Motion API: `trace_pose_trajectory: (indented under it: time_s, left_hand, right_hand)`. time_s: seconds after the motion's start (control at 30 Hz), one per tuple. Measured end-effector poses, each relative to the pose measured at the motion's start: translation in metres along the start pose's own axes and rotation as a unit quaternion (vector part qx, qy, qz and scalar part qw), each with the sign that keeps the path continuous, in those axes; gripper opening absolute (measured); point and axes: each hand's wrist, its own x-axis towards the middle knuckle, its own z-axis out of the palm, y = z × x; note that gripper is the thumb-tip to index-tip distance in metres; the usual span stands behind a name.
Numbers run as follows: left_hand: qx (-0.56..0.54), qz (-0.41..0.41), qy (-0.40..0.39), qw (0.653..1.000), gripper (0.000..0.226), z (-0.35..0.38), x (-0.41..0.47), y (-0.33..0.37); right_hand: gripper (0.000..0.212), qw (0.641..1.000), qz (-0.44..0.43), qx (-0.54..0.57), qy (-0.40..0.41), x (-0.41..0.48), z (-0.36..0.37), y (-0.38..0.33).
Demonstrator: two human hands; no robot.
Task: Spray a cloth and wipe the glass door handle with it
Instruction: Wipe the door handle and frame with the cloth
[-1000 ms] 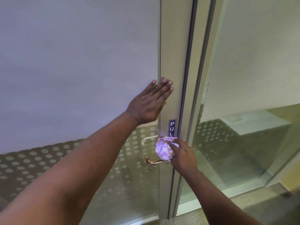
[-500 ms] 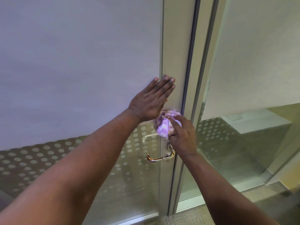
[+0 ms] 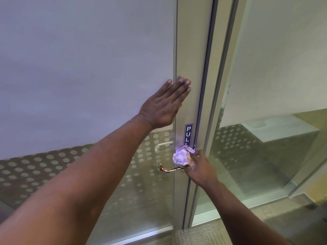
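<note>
Nearest, at lower left of the frame: a bare forearm running diagonally up toward centre, ending in the left hand (image 3: 163, 106), fingers released and spread flat, palm pressed where the frosted pane meets the pale metal door stile (image 3: 192, 59). At lower right, a second forearm rising to the right hand (image 3: 199, 167), fingers clenched around a bunched cloth (image 3: 182, 156), pink-and-white checked, soft and crumpled. Cloth pressed against the base of the door handle (image 3: 169, 169), at lower centre, just below a narrow blue sign (image 3: 188, 134) reading PULL.

Handle: a brass-coloured lever, polished and rounded, projecting left from the stile with a small upturned hook at its free end; left part bare, right end hidden under cloth and knuckles. Open room left of the hook and below the lever; above it, only the short stretch of stile between the two hands.

Along the bottom edge, a strip of speckled carpet (image 3: 203, 234) meeting the door's lower rail.

Glass door (image 3: 79, 68) filling the left half: smooth frosted film across upper part, a band of pale dots lower down, clear glass beneath. Dark vertical seal just right of the stile, then a second metal frame and a fixed glass panel (image 3: 274, 68) on the right, likewise frosted above and dotted below. Beyond it, dim and greenish, a pale slab-like surface, too indistinct to identify.
</note>
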Motion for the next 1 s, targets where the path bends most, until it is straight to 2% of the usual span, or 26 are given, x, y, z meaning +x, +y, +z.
trace_pose_trajectory:
  time_s: [0.23,0.77,1.0]
  left_hand:
    - [0.012,-0.003,-0.004,1.000,0.056,-0.001,0.001,0.000]
    - [0.007,-0.001,-0.021,1.000,0.056,-0.007,0.002,0.001]
    - [0.020,0.002,-0.020,1.000,0.060,-0.001,0.003,0.000]
  right_hand:
    - [0.046,0.997,0.040,0.054,0.032,-0.025,0.021,-0.017]
    - [0.055,0.998,0.058,0.022,0.016,-0.031,0.048,-0.073]
    - [0.066,0.999,0.024,-0.029,0.005,-0.028,0.050,-0.081]
